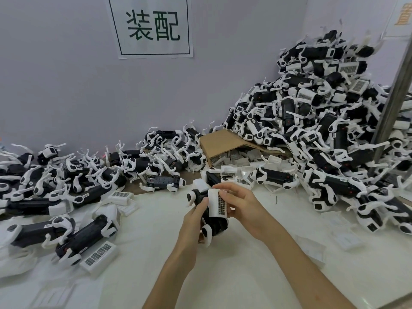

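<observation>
Over the white table (223, 275), left hand (194, 217) and right hand (243, 208) are gripping a half-hidden black-and-white plastic robot dog (217, 225). White paper sign (151, 25) is showing 装配.

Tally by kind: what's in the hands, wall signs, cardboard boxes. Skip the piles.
robot dog body, gripped by left hand: 1
white grille cover, held by right hand: 1
wall signs, second one cut off at the right edge: 2
cardboard box: 1
Total: 5

The black, white-jointed toy dog body (215, 225) tilts above the tabletop (223, 270). A white grilled cover (219, 205) lies against it.
</observation>
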### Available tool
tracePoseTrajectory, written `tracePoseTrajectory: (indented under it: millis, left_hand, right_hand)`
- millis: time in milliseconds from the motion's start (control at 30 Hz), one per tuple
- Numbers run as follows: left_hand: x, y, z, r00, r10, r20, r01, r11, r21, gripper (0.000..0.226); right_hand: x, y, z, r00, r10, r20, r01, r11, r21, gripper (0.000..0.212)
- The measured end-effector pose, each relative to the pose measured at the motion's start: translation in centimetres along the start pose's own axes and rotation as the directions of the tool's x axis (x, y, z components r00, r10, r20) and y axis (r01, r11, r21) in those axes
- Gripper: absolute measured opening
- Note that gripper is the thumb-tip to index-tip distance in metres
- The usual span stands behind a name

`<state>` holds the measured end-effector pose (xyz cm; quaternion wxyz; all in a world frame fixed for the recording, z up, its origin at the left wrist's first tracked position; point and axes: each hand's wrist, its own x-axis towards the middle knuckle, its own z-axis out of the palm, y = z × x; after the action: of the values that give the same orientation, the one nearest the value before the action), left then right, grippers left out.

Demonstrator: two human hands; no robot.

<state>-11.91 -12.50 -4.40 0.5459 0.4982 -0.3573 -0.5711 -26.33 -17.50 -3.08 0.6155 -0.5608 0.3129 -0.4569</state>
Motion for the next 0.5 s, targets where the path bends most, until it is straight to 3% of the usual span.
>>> tracePoseTrajectory:
  millis: [200, 400, 500]
  left_hand:
    - [-0.33, -0.12, -0.20, 0.997, 0.064, 0.038, -0.067, 0.993, 0.102, 0.036]
    - [-0.89, 0.15, -0.07, 0.990, 0.089, 0.110, -0.104, 0.985, 0.137, 0.026]
    - [-0.79, -0.01, -0.15, 0.985, 0.118, 0.128, -0.135, 0.982, 0.134, 0.032]
  right_hand:
    - [0.04, -0.08, -0.04, 1.000, -0.003, 0.013, 0.003, 0.999, 0.032, 0.034]
    - [0.19, 0.20, -0.22, 1.000, -0.024, -0.014, 0.024, 1.000, 0.013, 0.040]
    - [0.19, 0.25, -0.18, 1.000, -0.025, -0.009, 0.025, 1.000, -0.011, 0.042]
